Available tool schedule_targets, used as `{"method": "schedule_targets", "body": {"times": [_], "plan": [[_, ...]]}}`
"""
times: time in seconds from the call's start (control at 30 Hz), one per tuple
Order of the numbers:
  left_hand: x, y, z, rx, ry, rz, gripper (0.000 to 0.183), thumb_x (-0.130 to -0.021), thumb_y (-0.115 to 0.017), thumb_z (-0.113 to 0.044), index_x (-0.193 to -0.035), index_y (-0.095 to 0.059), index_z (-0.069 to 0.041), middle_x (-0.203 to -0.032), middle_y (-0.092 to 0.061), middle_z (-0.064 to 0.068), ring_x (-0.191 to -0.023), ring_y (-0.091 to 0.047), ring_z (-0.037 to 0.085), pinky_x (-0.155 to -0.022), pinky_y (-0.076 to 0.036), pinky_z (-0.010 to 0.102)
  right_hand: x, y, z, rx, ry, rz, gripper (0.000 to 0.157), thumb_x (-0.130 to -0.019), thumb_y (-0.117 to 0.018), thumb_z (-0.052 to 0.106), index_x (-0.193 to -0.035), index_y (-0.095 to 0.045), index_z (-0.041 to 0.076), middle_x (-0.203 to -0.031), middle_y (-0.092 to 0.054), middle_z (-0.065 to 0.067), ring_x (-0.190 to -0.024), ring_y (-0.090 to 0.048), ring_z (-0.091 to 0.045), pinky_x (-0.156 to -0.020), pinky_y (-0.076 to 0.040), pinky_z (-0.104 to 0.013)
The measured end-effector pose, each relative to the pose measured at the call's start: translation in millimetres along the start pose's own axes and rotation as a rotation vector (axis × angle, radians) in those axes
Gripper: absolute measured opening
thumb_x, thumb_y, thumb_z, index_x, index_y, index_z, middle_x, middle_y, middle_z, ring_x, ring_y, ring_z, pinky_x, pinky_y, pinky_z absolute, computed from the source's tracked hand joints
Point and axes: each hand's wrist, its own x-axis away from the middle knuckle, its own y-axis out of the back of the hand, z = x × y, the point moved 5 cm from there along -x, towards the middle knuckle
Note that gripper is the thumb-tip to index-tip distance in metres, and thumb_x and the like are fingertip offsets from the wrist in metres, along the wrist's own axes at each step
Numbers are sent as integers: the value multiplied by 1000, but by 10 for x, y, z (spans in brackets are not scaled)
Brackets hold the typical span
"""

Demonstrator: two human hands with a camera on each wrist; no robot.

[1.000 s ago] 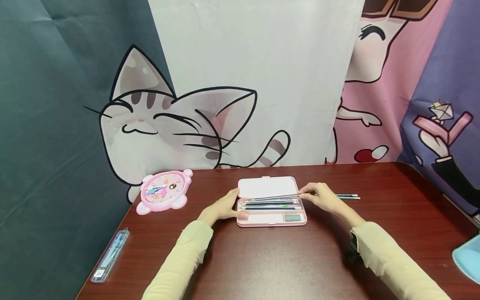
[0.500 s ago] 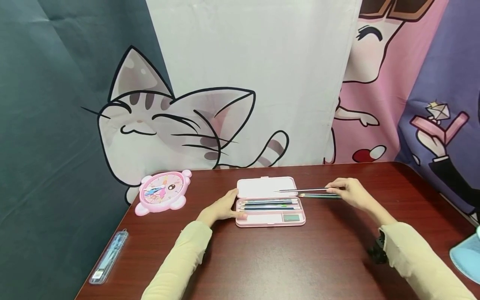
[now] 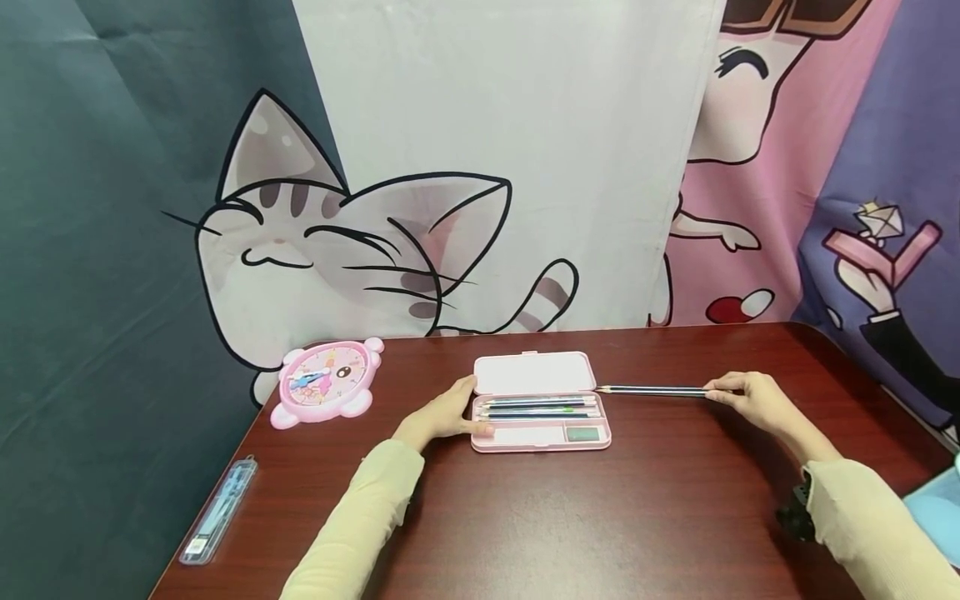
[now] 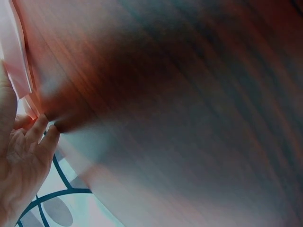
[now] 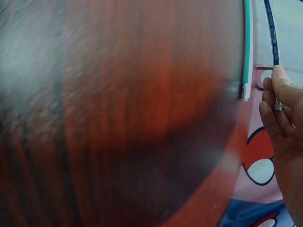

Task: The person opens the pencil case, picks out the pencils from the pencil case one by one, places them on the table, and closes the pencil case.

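My left hand (image 3: 442, 412) grips the left end of an open pink pencil case (image 3: 540, 447), thumb over the tray and fingers by the lid (image 3: 532, 373). The left wrist view shows that hand (image 4: 28, 156) beside the pink case edge (image 4: 14, 52). Several pencils (image 3: 536, 414) and a green eraser-like block (image 3: 583, 434) lie in the tray. To the right, my right hand (image 3: 753, 404) pinches a dark blue pencil (image 5: 272, 33) near its end. A teal-sided pencil (image 5: 247, 47) is on the table close by it; in the head view the two nearly overlap.
A pink toy clock (image 3: 330, 383) lies at the table's left. Nearer, by the left edge, is a clear slim case (image 3: 219, 512) with bluish contents. A light blue object (image 3: 937, 508) shows at the right edge. A cartoon-printed cloth (image 3: 495, 167) hangs behind the table (image 3: 570, 525).
My right hand has taken a pencil from above the tray, moved right and lowered it beside the other pencil on the table. The left hand stays on the case.
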Motion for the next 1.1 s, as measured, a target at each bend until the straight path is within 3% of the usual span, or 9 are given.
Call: {"method": "schedule_targets", "body": {"times": [0.27,0.4,0.67,0.93,1.1], "plan": [[3,1,9,0,11,8,103,-73,-72,-47,-145,-16,1,-149,-23,15,-135,-28,27,-110,-27,41,26,-93,-69,-6,36,4,11,-64,-76,-1,-72,-71,5,-70,-65,-3,-66,-50,8,-60,-36,-5],[-5,4,10,-3,9,6,103,-73,-72,-46,-145,-15,1,-149,-23,15,-136,-28,27,-111,-26,40,-4,-138,-44,21,71,41,12,-64,-75,-3,-72,-69,4,-69,-62,1,-63,-46,5,-56,-38,-14],[4,-3,4,4,27,16,103,-73,-72,-47,-145,-15,0,-150,-22,14,-136,-26,26,-111,-25,40,-40,-220,-30,155,40,157,9,-69,-74,4,-75,-69,9,-74,-62,3,-69,-57,-15,-63,-48,-34],[-3,-2,-7,0,1,-7,102,-73,-73,-44,-144,-17,3,-148,-24,16,-136,-28,28,-111,-26,40,-57,-232,6,158,21,92,13,-66,-75,3,-76,-67,7,-71,-60,0,-65,-56,-15,-58,-47,-32],[-1,-7,-10,-2,-5,-19,101,-73,-74,-42,-144,-18,3,-148,-25,16,-135,-29,28,-110,-27,40,-152,-298,197,27,44,7,15,-66,-76,0,-78,-68,3,-71,-61,-3,-64,-55,-12,-57,-44,-25]]}}
